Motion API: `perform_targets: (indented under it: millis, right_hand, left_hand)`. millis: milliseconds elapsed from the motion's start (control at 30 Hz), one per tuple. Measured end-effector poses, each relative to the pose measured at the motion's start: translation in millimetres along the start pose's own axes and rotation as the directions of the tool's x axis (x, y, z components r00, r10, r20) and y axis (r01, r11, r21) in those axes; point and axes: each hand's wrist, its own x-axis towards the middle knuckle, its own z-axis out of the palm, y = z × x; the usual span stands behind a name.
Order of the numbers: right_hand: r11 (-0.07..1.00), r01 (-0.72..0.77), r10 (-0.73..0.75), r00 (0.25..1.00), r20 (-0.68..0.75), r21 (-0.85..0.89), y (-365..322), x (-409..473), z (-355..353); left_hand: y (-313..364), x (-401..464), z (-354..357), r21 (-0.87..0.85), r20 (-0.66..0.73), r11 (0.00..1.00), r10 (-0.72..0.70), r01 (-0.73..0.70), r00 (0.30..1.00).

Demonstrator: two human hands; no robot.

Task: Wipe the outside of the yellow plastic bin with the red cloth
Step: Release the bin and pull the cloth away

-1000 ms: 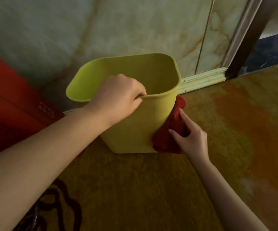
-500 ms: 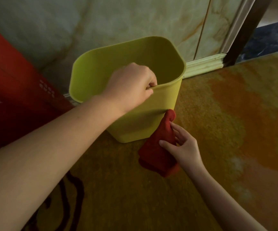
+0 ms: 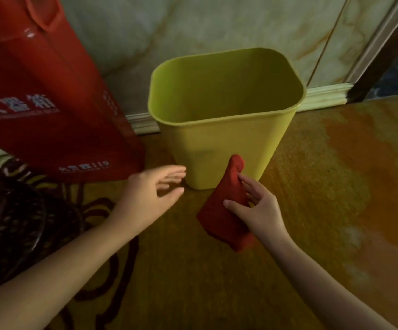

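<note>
The yellow plastic bin (image 3: 226, 141) stands upright on the floor near the wall, empty inside. My right hand (image 3: 256, 206) holds the red cloth (image 3: 224, 210) just in front of the bin's lower right corner; the cloth's tip reaches up against the front wall. My left hand (image 3: 152, 190) hovers open by the bin's lower left corner, fingers spread and slightly blurred, not touching the bin.
A large red box (image 3: 43, 98) with white lettering stands left of the bin against the marble wall (image 3: 193, 25). A dark wire fan grille (image 3: 5, 210) lies at the lower left. A dark door frame (image 3: 383, 51) rises at the right. Orange-yellow floor (image 3: 324, 186) spreads right.
My left hand let go of the bin's rim and dropped to its lower left corner. The right hand pulled the cloth down and away from the bin's side. The bin now stands upright.
</note>
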Motion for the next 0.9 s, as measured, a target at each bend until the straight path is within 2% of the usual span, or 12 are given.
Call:
perform_targets:
  millis: [100, 233, 333, 467, 600, 733, 800, 900]
  right_hand:
    - [0.999, 0.029, -0.028, 0.997, 0.068, -0.019, -13.5, -2.9, 20.0]
    - [0.997, 0.068, -0.062, 0.983, 0.172, -0.029, -33.1, -6.8, 48.4]
    - [0.996, 0.085, -0.080, 0.960, 0.269, -0.006, -52.5, -9.0, 66.2]
    - [0.993, 0.084, -0.112, 0.908, 0.403, 0.087, -78.1, -5.8, 82.9]
    - [0.978, -0.099, 0.006, 0.896, 0.444, 0.185, -100.2, 5.2, 109.1]
    - [0.908, -0.363, 0.202, 0.818, 0.538, 0.210, -131.6, 18.1, 152.3]
    - [0.897, -0.405, 0.231, 0.772, 0.592, 0.179, -149.8, 22.8, 178.4]
    - [0.905, -0.406, 0.230, 0.721, 0.654, 0.129, -173.0, 25.7, 220.9]
  left_hand:
    - [-22.0, -19.2, 4.5, -0.212, 0.186, 0.935, -0.249, 0.286, 0.951]
    - [-31.0, -27.7, 4.3, -0.489, 0.366, 0.729, -0.327, 0.479, 0.871]
    - [-34.0, -31.9, -5.8, -0.609, 0.329, 0.642, -0.331, 0.466, 0.885]
    - [-45.0, -41.4, -34.1, -0.617, 0.223, 0.650, -0.396, 0.444, 0.891]
    - [-54.9, -53.6, -71.0, -0.629, 0.118, 0.658, -0.446, 0.414, 0.887]
    - [-67.6, -65.9, -109.1, -0.779, 0.135, 0.506, -0.442, 0.371, 0.887]
    - [-77.3, -76.0, -127.9, -0.805, 0.130, 0.483, -0.422, 0.344, 0.897]
    - [-99.1, -94.5, -152.8, -0.820, 0.012, 0.485, -0.517, 0.305, 0.856]
